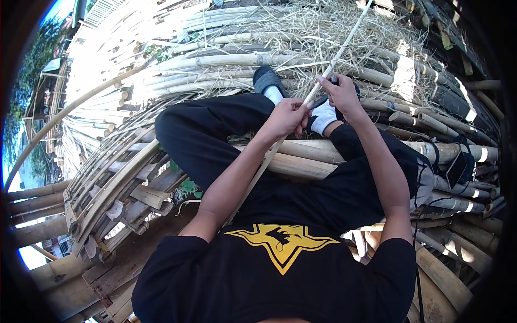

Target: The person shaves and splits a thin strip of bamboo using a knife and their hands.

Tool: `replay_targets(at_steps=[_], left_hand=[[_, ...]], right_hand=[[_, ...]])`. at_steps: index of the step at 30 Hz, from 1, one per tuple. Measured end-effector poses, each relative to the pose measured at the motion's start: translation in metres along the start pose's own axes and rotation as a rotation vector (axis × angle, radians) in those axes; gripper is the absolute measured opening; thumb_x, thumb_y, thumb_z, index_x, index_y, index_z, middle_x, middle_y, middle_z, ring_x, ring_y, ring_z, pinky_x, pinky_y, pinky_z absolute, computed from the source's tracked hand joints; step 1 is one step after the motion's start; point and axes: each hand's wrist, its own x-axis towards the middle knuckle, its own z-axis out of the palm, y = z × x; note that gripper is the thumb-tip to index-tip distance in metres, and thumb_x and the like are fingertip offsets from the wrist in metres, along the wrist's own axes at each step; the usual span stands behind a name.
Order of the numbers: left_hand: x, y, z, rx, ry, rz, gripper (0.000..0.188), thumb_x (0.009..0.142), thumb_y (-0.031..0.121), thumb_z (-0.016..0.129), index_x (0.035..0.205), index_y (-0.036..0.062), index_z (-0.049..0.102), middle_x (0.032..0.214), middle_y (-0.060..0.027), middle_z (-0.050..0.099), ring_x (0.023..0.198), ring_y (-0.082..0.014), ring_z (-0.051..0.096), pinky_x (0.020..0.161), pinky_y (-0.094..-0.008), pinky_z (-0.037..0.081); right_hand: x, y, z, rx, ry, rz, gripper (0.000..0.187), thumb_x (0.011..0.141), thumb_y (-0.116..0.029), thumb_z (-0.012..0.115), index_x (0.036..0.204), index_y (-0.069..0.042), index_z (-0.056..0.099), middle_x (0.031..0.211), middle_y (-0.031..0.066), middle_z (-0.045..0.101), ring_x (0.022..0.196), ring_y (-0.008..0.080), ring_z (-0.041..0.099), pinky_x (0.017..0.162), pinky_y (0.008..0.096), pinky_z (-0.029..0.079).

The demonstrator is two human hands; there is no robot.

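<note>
Where the view starts, well left of the grip, green trees [37,51] stand behind a long, curved bamboo pole [75,116], which arcs up from the rim. Nearer the grip, but lower and on its left, lies a frame of split bamboo slats [148,195], bent by the lens. Left trouser leg [207,121], black, is folded beside the grip, its knee pointing left; the foot wears a dark grey slipper [265,79] over a white sock, just beyond and left of the grip.

Left hand [290,117]: thumb and fingers pressed together, pinching a long pale bamboo strip [348,43]. Strip slants through this grip; the near end runs down left of the lap, along the inner side of the forearm, and the far part rises away to the right, out through the top edge. Beyond the grip: bamboo poles [231,61] lying side by side, dry straw-like shavings [328,29] scattered over them.

Right hand [344,97]: just right of and beyond the left, fingers curled in around a small dark item [335,80], close beside the strip. Kind of item: too small to tell. Contact between these fingertips and the strip: cannot tell. Just below this hand, the second foot shows in a white sock [323,116].

Well right of the grip, a dark phone-like slab [456,169] rests tilted near bamboo poles, with a thin black cable [416,242] running below it toward the lower edge.
</note>
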Motion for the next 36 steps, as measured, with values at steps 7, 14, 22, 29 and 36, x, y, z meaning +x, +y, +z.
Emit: replay_targets(at_steps=[7,14,22,29,36], left_hand=[[0.019,0.028,-0.004,-0.345,-0.135,-0.024,0.028,0.098,0.027,0.045,0.108,0.0021,0.052,0.060,-0.0004,0.053,0.039,-0.0074,0.049,0.037,-0.0185,0.041],[0.016,0.028,-0.004,-0.441,-0.235,0.023,0.027,0.101,0.026,0.036,0.098,0.0037,0.050,0.052,0.0061,0.029,0.036,-0.0014,0.022,0.029,-0.0177,0.020],[0.015,0.031,-0.007,-0.396,-0.239,0.015,0.024,0.101,0.028,0.037,0.089,0.0087,0.045,0.052,0.0068,0.026,0.036,-0.0018,0.021,0.029,-0.0178,0.018],[0.008,0.018,-0.002,-0.403,-0.268,-0.037,0.024,0.101,0.029,0.036,0.087,0.0109,0.041,0.051,0.0064,0.024,0.035,-0.0034,0.021,0.028,-0.0189,0.018],[0.003,0.005,-0.002,-0.443,-0.337,-0.093,0.025,0.101,0.029,0.036,0.086,0.0107,0.043,0.051,0.0057,0.023,0.035,-0.0037,0.020,0.028,-0.0190,0.018]], right_hand=[[-0.013,-0.001,0.008,0.047,-0.103,-0.077,0.021,0.088,-0.020,0.063,0.077,-0.002,0.062,0.053,-0.0056,0.045,0.040,0.0007,0.035,0.035,0.0216,0.023],[-0.035,-0.040,-0.014,-0.756,-0.009,-0.306,0.032,0.092,-0.029,0.055,0.098,0.002,0.055,0.076,0.0206,0.061,0.074,0.0350,0.061,0.069,0.0418,0.045],[-0.028,-0.027,-0.026,-0.969,-0.129,-0.403,0.034,0.095,-0.034,0.046,0.097,-0.001,0.049,0.079,0.0236,0.060,0.080,0.0421,0.058,0.069,0.0498,0.044],[0.012,-0.013,-0.063,-1.091,-0.075,-0.346,0.036,0.098,-0.037,0.037,0.097,-0.002,0.045,0.073,0.0242,0.057,0.075,0.0444,0.056,0.066,0.0530,0.040],[0.050,-0.003,-0.113,-1.111,-0.001,-0.393,0.039,0.098,-0.038,0.037,0.097,-0.001,0.050,0.079,0.0241,0.058,0.080,0.0433,0.055,0.069,0.0485,0.041]])
